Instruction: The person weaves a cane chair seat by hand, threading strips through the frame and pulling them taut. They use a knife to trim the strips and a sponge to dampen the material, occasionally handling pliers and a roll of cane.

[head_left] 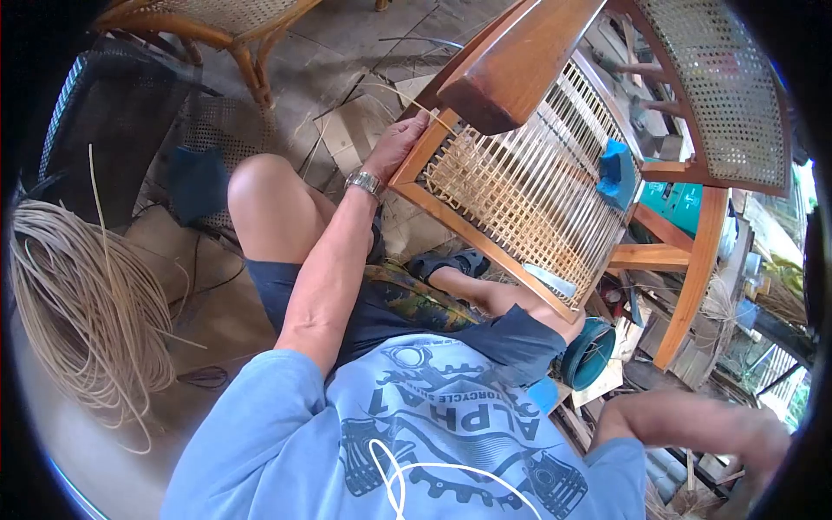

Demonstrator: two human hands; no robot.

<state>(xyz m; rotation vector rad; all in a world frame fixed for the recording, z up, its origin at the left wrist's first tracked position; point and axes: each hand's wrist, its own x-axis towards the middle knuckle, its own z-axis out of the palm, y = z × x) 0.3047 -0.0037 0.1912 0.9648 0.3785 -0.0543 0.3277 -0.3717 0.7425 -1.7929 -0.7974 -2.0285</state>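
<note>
A wooden chair (498,249) rests tilted over my lap, its seat frame partly filled with woven cane (494,186). At the frame's upper left corner, my left hand (399,146) has its fingers closed around the wooden edge, beside a thin cane strand (403,94). A watch is on that wrist. My right hand (767,442) is out at the lower right, away from the chair and smeared by motion, so its fingers cannot be made out. A blue cloth (616,174) and a pale flat blade-like tool (549,280) lie on the seat.
A big bundle of cane strands (82,303) hangs at the left. A dark green bucket (588,355) stands below the chair's right side. Another cane-seated chair (221,19) is at the top left. Wood scraps and cane cover the floor at the right.
</note>
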